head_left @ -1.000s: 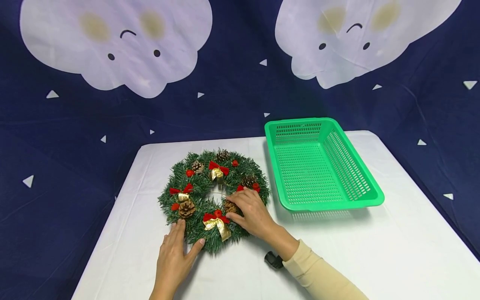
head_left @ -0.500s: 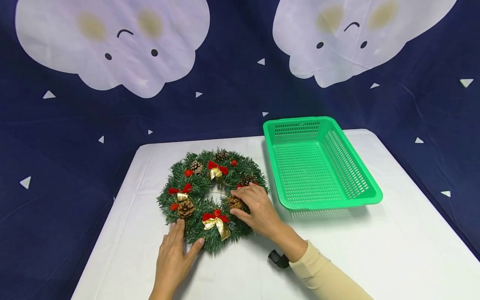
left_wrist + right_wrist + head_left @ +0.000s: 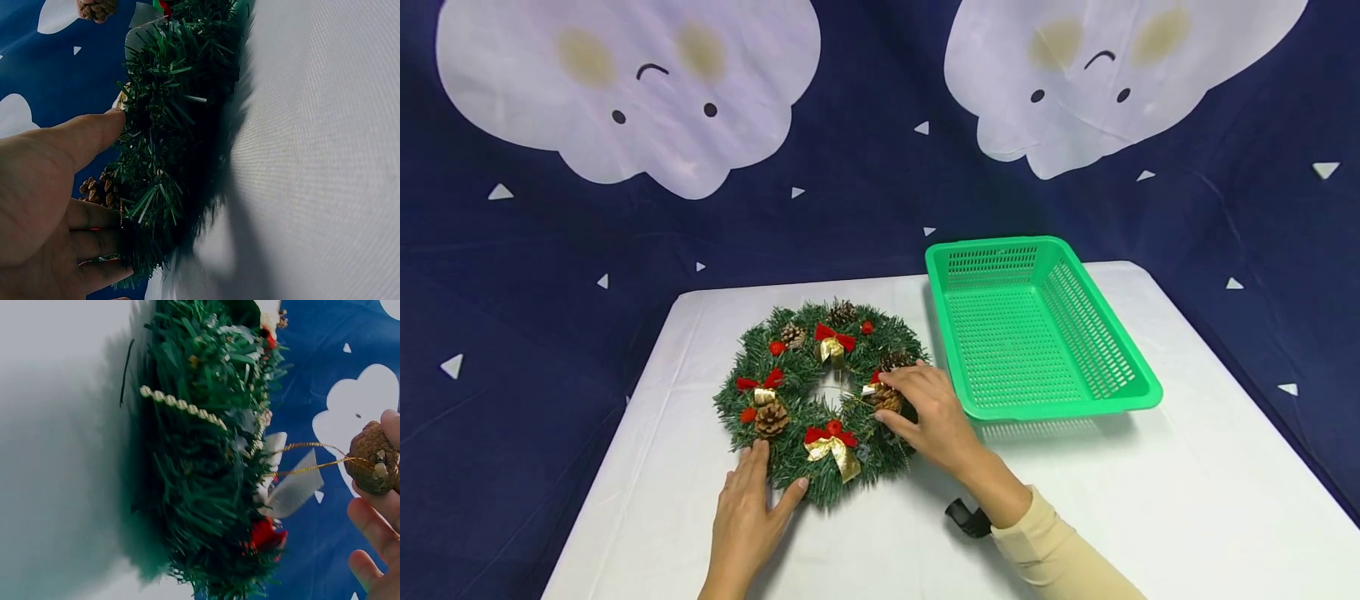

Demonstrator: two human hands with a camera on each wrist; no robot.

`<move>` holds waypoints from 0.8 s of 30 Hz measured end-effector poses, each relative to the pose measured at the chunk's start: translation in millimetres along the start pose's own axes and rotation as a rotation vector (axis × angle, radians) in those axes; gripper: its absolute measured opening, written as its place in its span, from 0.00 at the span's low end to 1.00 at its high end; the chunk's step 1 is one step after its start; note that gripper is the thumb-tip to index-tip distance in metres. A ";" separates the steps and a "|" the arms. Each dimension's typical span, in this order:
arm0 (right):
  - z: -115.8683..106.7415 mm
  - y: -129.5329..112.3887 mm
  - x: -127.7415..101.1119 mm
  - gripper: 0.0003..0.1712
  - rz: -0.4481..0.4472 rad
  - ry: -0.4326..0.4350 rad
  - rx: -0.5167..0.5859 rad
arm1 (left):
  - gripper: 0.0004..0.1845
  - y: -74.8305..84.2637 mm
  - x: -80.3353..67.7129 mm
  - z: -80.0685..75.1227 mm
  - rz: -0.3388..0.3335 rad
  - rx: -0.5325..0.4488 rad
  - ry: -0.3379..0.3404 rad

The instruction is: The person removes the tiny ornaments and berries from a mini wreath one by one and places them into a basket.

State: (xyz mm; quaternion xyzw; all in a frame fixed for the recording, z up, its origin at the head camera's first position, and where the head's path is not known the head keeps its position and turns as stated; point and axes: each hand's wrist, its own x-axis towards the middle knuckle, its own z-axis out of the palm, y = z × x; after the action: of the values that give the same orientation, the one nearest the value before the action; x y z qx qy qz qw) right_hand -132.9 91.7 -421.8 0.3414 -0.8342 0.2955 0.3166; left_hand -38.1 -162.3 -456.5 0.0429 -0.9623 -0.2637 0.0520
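A green tinsel Christmas wreath (image 3: 801, 375) with red-and-gold bows, red berries and pine cones lies on the white table. My right hand (image 3: 938, 425), over its right side, pinches a brown pine cone (image 3: 887, 397) between thumb and fingers. In the right wrist view this pine cone (image 3: 372, 459) is off the greenery, and a gold string (image 3: 312, 467) runs from it back to the wreath. My left hand (image 3: 745, 512) rests against the wreath's lower left edge. The left wrist view has its thumb and fingers (image 3: 94, 244) extended and spread against the greenery.
A green perforated plastic basket (image 3: 970, 412) stands on the right of the table (image 3: 1180, 500). Behind hangs a dark blue cloth (image 3: 865, 225) with white clouds. A black wrist device (image 3: 967, 518) is at my right wrist. A beaded strand (image 3: 181, 405) hangs on the wreath's side.
My right hand has moved to the right with the pine cone, away from the wreath's centre hole. More of a bow beside it shows now. The left hand has stayed in place.
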 end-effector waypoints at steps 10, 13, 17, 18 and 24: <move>-6.0 4.7 -5.6 0.29 0.003 0.039 -0.009 | 0.45 -0.1 -1.3 0.8 0.013 0.007 0.016; -8.5 5.9 -6.4 0.29 0.010 0.053 -0.009 | 0.45 0.1 -1.4 -0.2 0.007 0.007 -0.001; -13.5 7.8 -5.7 0.28 0.022 0.072 -0.014 | 0.45 0.7 -1.4 -1.4 0.003 0.006 -0.012; -14.8 8.4 -5.6 0.28 0.026 0.076 -0.017 | 0.45 0.8 -1.3 -1.7 0.004 0.005 -0.011; -21.1 13.3 -8.5 0.28 0.057 0.074 -0.018 | 0.44 1.2 -0.4 -0.8 0.010 -0.001 0.001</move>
State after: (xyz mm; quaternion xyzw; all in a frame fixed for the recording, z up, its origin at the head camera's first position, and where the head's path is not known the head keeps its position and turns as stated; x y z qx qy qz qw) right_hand -131.4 117.8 -418.5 0.3036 -0.8339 0.3091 0.3419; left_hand -37.7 -161.6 -455.3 0.0380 -0.9622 -0.2641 0.0540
